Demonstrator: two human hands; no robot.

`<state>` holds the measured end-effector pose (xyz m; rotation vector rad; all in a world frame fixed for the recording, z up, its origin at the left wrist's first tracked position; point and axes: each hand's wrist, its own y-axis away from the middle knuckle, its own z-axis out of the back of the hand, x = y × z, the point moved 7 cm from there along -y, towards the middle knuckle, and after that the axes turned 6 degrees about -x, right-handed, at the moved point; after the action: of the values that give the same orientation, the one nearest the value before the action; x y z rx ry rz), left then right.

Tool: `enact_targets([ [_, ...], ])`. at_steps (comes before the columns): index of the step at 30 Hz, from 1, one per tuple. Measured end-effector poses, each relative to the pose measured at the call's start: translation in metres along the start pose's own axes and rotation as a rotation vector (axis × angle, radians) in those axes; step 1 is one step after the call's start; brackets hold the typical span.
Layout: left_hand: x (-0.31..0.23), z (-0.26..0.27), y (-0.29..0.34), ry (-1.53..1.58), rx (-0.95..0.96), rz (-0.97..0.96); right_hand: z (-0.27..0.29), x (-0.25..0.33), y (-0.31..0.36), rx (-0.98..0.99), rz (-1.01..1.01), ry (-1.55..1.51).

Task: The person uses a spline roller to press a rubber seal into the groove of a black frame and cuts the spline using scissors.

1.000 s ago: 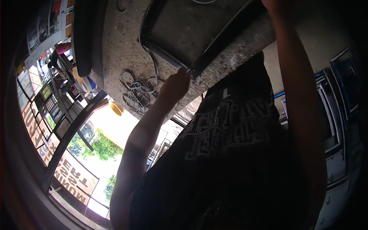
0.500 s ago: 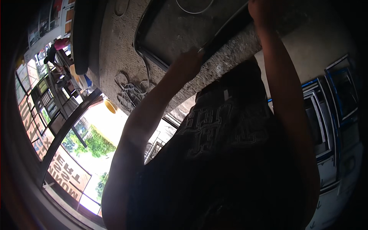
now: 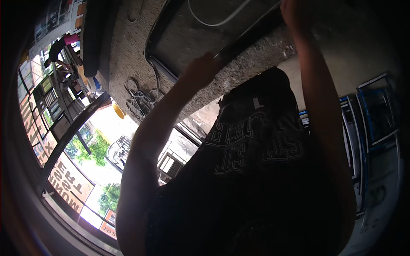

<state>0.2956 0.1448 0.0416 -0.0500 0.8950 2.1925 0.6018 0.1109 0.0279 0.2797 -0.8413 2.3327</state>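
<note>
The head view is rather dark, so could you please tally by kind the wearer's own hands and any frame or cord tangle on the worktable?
Hands: 2 (left hand, right hand)
Dark frame on the worktable: 1
Tangle of cord: 1
Total: 4

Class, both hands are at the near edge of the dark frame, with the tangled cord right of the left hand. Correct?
No: the head view shows the tangled cord to the left of the left hand. That hand and the right hand are at the near edge of the dark frame.
</note>
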Motion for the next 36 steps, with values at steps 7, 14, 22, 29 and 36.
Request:
enact_targets([
  [7,-0.029,0.005,-0.049,0.008,0.025,0.092,-0.030,-0.014,-0.028,0.032,0.134,-0.100],
  [14,-0.032,0.010,-0.048,0.044,0.031,0.174,-0.084,-0.069,-0.064,0.595,-0.312,-0.351],
  [22,-0.055,0.009,-0.085,0.040,-0.023,0.042,-0.142,-0.111,-0.036,0.872,-0.649,-0.813],
  [29,-0.095,0.038,-0.109,0.013,0.026,0.121,-0.126,-0.097,-0.044,0.988,-0.798,-1.101],
  [36,-0.099,0.037,-0.112,-0.041,-0.063,-0.034,-0.100,-0.100,-0.065,0.880,-0.855,-1.221],
])
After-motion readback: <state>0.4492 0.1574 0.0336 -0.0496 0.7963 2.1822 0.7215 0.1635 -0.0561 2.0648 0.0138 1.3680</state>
